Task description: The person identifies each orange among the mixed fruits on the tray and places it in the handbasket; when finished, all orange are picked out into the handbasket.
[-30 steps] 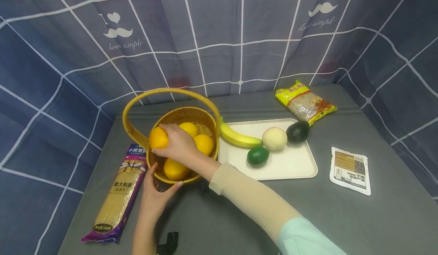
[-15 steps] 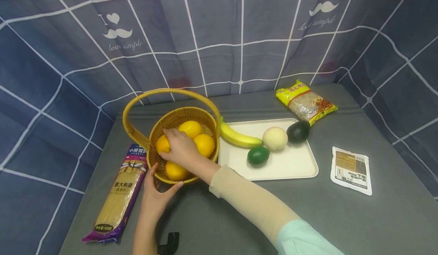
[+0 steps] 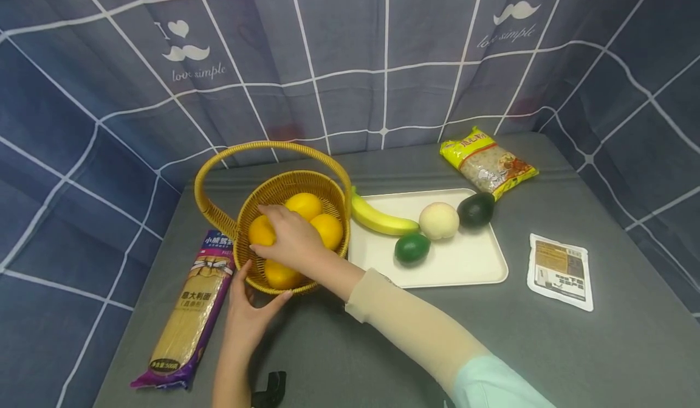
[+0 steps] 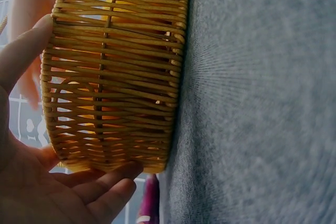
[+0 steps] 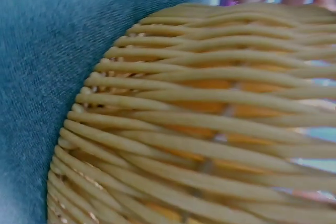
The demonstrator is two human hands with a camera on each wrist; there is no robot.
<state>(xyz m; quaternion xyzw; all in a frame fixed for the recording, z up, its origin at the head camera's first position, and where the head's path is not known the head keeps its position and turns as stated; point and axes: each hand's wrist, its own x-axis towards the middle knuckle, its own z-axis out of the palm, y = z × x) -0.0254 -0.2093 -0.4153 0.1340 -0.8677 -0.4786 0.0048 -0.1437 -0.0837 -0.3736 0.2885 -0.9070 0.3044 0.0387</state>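
Observation:
My left hand [image 3: 248, 320] holds the near-left side of a yellow wicker basket [image 3: 298, 180]. In the left wrist view, the thumb lies at the basket rim and the fingers bend along its side. Inside are several oranges: one at the back [image 3: 304, 205], one at the right [image 3: 328, 231], one at the front [image 3: 281, 274]. My right hand [image 3: 295, 238] reaches into the basket, with loosely spread thumb and fingers on either side of the left orange [image 3: 261, 230]. Its palm side is hidden. The right wrist view shows mostly woven basket wall [image 5: 210, 124].
A spaghetti packet [image 3: 191, 311] lies left of the basket. To the right, a white tray [image 3: 459, 268] carries a banana [image 3: 383, 218], a green fruit [image 3: 412, 248], a pale round fruit [image 3: 439, 221] and a dark fruit [image 3: 476, 210]. Beyond are a yellow food bag [image 3: 489, 162] and a flat packet [image 3: 560, 272].
The right hand has lowered an orange into the basket's left side. Its thumb and fingers now spread slightly wider, and the forearm has shifted right. The left hand stays at the basket.

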